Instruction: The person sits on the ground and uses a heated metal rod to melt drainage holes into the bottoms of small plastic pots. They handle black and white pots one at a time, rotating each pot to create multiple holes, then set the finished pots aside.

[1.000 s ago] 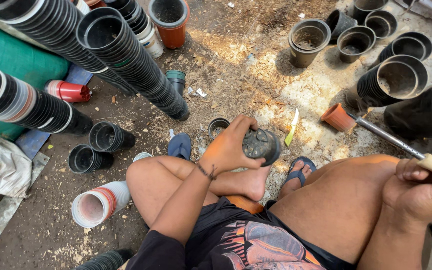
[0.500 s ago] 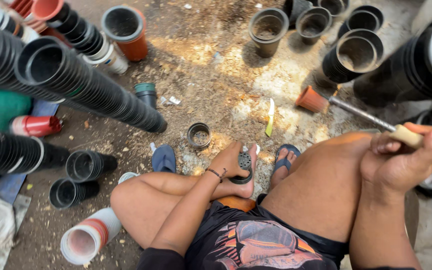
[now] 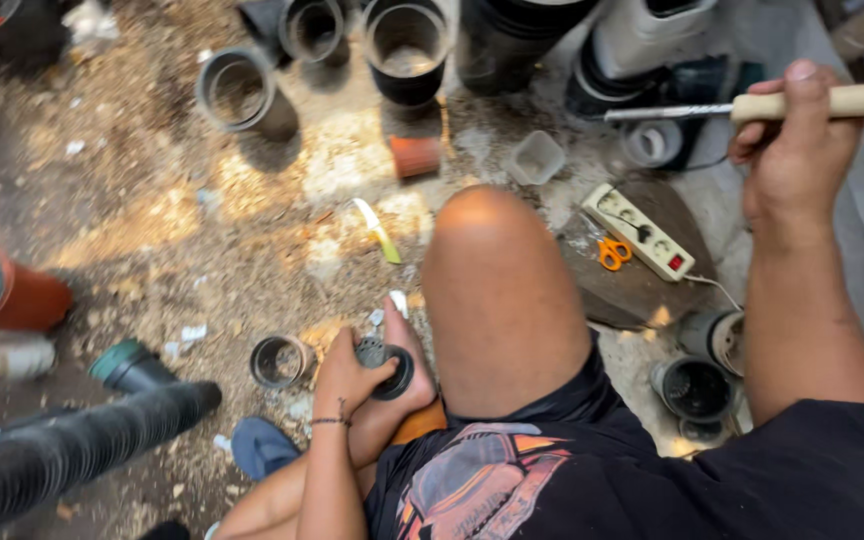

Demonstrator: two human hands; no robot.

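My left hand (image 3: 347,378) grips a small black plastic pot (image 3: 387,366), pressed against my foot low in the head view. My right hand (image 3: 790,135) is raised at the upper right, closed around the pale wooden handle of a metal-tipped iron tool (image 3: 742,106) whose shaft points left. My bare raised knee (image 3: 497,285) stands between the two hands. A small empty black pot (image 3: 279,361) lies on the dirt just left of my left hand.
Stacks of black pots (image 3: 62,455) lie at lower left, with an orange pot (image 3: 12,295) at the left edge. Open pots (image 3: 242,92) stand along the top. A white power strip (image 3: 637,230) and orange scissors (image 3: 611,252) rest on a dark board. A small terracotta pot (image 3: 415,156) lies nearby.
The view has swung right and closer. My left hand has kept the small black pot at my foot. My right hand has lifted the tool higher, over the power strip.
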